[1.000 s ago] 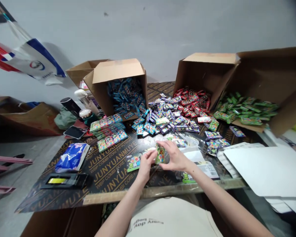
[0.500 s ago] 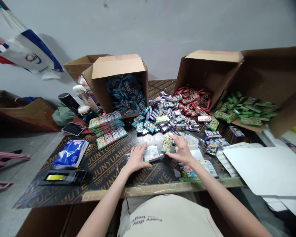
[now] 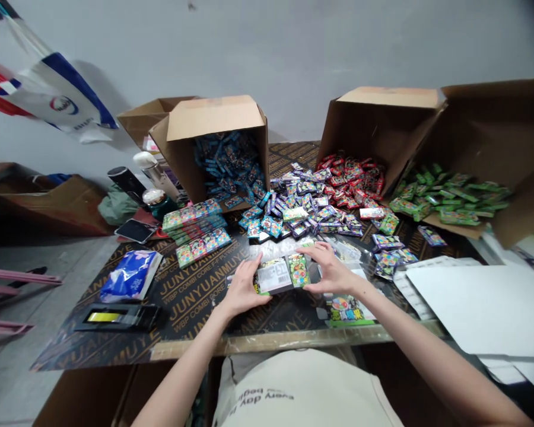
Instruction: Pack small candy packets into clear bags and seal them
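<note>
My left hand (image 3: 244,289) is closed around the left end of a small pack with a white printed label (image 3: 273,276), thumb at the near edge and fingers at the far edge. My right hand (image 3: 330,270) pinches a small green candy packet (image 3: 298,270) between thumb and fingers. The green packet stands against the right end of the labelled pack. Below my right wrist lies a flat printed sleeve with a green edge (image 3: 345,311). Beyond my hands spreads a heap of purple packets (image 3: 307,196).
Cardboard boxes hold blue packets (image 3: 231,163), red packets (image 3: 351,178) and green packets (image 3: 454,193). At left are stacked packs (image 3: 202,246), a blue tissue pack (image 3: 131,276), a tape dispenser (image 3: 118,318) and a phone (image 3: 136,230). White sheets (image 3: 480,302) lie at right.
My right hand has brought the green packet left, up against the labelled pack. My left hand has closed in on the pack's left end. The view has shifted slightly.
</note>
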